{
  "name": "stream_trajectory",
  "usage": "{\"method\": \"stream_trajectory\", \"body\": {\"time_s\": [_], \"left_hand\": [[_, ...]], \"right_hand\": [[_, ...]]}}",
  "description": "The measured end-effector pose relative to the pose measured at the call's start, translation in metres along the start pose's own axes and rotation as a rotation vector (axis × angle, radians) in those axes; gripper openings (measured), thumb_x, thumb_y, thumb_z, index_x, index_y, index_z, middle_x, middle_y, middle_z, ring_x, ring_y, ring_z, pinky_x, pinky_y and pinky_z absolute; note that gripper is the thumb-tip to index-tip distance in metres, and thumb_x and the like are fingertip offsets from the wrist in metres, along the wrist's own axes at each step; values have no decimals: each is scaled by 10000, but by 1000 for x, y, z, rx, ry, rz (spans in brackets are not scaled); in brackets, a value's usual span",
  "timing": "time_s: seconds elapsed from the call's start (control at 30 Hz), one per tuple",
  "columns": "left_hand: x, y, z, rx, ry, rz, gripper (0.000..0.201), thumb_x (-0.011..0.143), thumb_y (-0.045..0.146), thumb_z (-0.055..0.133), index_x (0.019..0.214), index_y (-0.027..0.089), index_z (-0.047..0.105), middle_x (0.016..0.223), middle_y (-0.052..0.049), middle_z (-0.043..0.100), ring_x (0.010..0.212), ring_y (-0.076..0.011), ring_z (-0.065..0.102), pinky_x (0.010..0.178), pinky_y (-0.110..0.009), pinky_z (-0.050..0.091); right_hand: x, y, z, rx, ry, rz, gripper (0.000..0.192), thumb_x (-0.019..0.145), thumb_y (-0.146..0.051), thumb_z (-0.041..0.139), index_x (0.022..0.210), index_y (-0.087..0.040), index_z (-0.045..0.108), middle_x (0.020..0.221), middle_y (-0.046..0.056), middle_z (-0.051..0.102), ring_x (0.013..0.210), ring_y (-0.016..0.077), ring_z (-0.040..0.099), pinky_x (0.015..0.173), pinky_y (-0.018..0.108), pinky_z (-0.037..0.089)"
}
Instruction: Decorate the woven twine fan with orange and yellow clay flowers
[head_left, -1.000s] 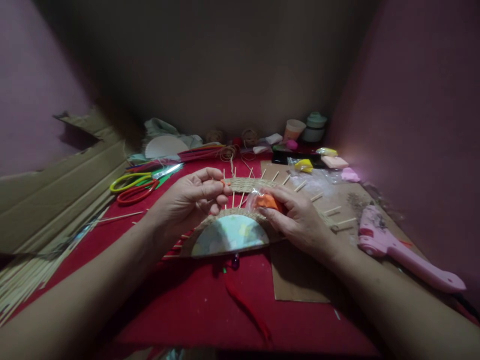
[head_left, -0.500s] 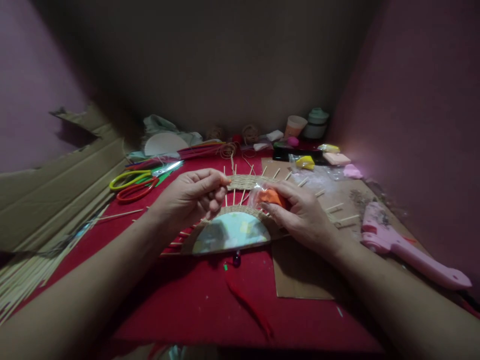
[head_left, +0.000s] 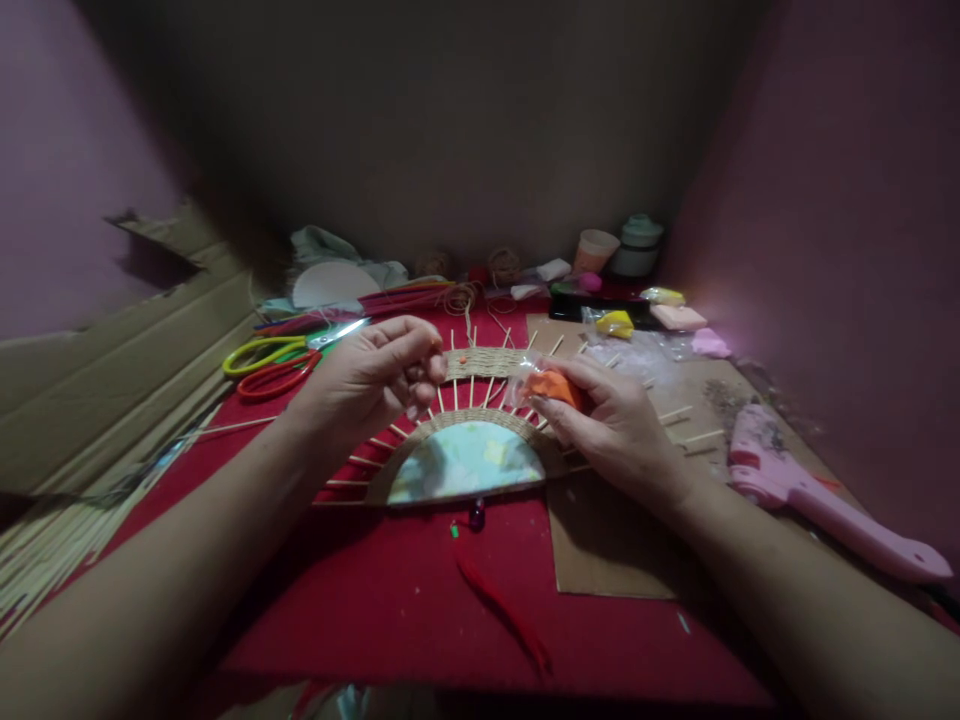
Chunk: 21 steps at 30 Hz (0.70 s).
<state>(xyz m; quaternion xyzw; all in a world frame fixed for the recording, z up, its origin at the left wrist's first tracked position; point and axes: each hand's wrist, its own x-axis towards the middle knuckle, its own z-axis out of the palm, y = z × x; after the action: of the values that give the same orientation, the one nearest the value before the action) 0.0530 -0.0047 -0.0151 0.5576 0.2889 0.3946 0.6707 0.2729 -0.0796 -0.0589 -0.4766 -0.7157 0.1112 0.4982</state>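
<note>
Along the left edge of the red felt-covered counter [head_left: 390, 600] lie a flat slab of corrugated cardboard [head_left: 112, 370] and a bundle of thin pale reeds [head_left: 45, 550]. Further in, two pairs of scissors [head_left: 277, 362] with yellow and red plastic loops rest on the felt. The left hand [head_left: 375, 380] hovers over the left side of the woven fan [head_left: 465, 440], fingers curled with thumb and forefinger pinched together; what they pinch is too small to tell. The fan sits at the middle of the counter: a half-round patterned card base, bordered by coiled straw, with wooden sticks radiating outward and a woven straw band across the top ones. A tiny orange bead [head_left: 465, 358] sits on one stick. The right hand [head_left: 607, 425] rests on the fan's right side, fingers closed on a crinkly clear packet of orange beads [head_left: 546, 385]. By the right edge lies a smooth pink glue gun [head_left: 810, 490].
</note>
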Motion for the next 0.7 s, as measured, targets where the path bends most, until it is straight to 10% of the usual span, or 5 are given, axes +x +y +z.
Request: {"method": "stream_trajectory", "body": {"time_s": [0.37, 0.7], "left_hand": [[5, -6, -6, 19, -47, -5, 160, 787, 143, 644, 942, 111, 663, 737, -31, 599, 564, -74, 556, 490, -174, 481], [4, -3, -6, 54, 3, -125, 73, 720, 185, 706, 741, 156, 642, 599, -22, 607, 409, -45, 481, 364, -124, 359]], "right_hand": [[0, 2, 0, 6, 23, 1, 259, 789, -192, 609, 1040, -140, 645, 914, 68, 679, 792, 169, 613, 711, 324, 496], [0, 2, 0, 1, 24, -2, 245, 790, -195, 609, 1024, -135, 648, 899, 71, 679, 778, 168, 614, 698, 322, 499]]}}
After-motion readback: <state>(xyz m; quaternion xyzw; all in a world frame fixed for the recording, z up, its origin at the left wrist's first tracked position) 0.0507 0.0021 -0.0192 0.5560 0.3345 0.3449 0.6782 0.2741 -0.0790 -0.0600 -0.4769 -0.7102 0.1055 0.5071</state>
